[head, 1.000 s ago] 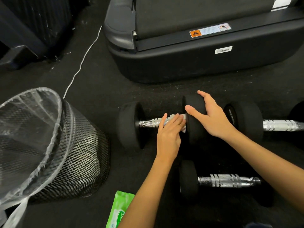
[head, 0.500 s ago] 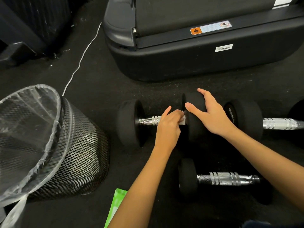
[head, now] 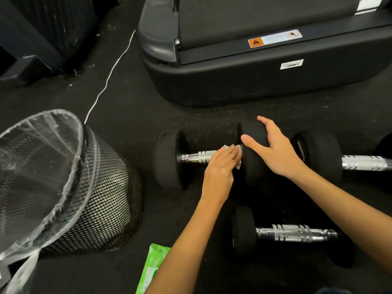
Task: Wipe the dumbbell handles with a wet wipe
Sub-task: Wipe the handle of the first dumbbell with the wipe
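Note:
A black dumbbell with a chrome handle (head: 198, 156) lies on the dark floor in the middle. My left hand (head: 220, 168) is closed over the right end of that handle, pressing a white wet wipe (head: 238, 165) against it beside the right weight head. My right hand (head: 273, 151) rests flat on top of that right head (head: 253, 166), fingers spread over it. A second dumbbell (head: 360, 162) lies to the right, and a third one (head: 292, 232) lies nearer to me, partly under my right forearm.
A black mesh waste bin (head: 89, 198) with a clear plastic liner leans at the left. A green pack of wipes (head: 153, 268) lies at the bottom by my left arm. A treadmill base (head: 254, 77) stands behind the dumbbells, with a white cable (head: 110, 75) to its left.
My left hand has slid the wipe along the handle toward the right weight head. My right hand has stayed on the head.

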